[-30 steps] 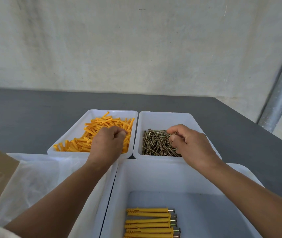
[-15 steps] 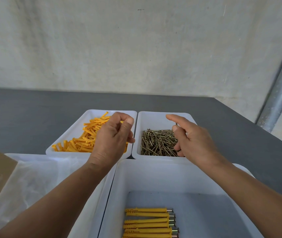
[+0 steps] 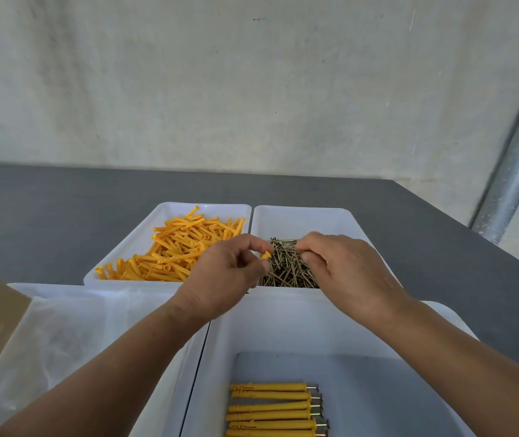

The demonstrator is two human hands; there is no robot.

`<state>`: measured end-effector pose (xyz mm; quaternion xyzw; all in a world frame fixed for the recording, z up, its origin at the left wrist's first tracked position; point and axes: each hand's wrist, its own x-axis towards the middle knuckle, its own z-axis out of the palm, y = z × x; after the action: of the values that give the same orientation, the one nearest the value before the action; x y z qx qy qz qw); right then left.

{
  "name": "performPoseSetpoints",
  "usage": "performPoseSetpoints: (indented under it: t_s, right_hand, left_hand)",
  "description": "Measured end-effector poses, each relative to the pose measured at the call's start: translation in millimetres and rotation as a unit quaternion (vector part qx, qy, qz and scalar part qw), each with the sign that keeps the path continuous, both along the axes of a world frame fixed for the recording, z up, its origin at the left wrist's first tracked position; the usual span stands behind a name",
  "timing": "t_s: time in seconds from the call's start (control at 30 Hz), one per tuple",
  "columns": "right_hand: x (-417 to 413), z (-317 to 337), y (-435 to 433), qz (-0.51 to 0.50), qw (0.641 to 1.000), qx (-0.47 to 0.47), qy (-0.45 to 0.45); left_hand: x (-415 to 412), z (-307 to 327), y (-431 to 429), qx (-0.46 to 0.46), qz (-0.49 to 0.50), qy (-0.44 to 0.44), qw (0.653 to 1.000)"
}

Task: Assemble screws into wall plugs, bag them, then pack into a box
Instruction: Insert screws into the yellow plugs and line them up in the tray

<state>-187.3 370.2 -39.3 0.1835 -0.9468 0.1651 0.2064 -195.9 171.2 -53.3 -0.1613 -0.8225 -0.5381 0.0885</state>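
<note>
Grey table (image 3: pixel 62 216), assembly step: left hand (image 3: pixel 220 279) pinches plug (image 3: pixel 265 255), right hand (image 3: pixel 346 272) pinches screw (image 3: pixel 297 247) over far-right tray (image 3: pixel 302 216); next, align tip with plug mouth.

Soft, even light fills the scene, bright and flat. Shadows on the grey surface (image 3: pixel 62 216) are faint and diffuse; the screws (image 3: pixel 286 272) give only dull glints. Focus is sharp throughout. Wide-angle distortion slants the pipe (image 3: pixel 518 159) at the right edge.
</note>
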Motion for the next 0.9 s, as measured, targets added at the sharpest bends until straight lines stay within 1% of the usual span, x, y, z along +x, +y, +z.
performPoseSetpoints:
  t_s: [0.17,0.33,0.7,0.9]
  right_hand:
    - [2.2,2.2,0.6,0.000,0.999,0.037,0.006]
    - [2.7,-0.1,-1.3,0.026,0.997,0.068,0.008]
    - [2.1,-4.3,3.2,0.019,0.995,0.082,0.045]
    - [3.9,-5.6,-1.1,0.026,0.992,0.112,0.054]
  left_hand:
    - [-0.5,-2.1,-0.6,-0.013,-0.012,0.007,1.000]
    - [-2.0,-3.8,-0.2,-0.031,-0.013,0.017,0.999]
    - [-3.5,-7.9,-1.7,-0.067,-0.014,0.033,0.997]
    - [-0.1,-9.0,-0.7,-0.124,-0.018,0.047,0.991]
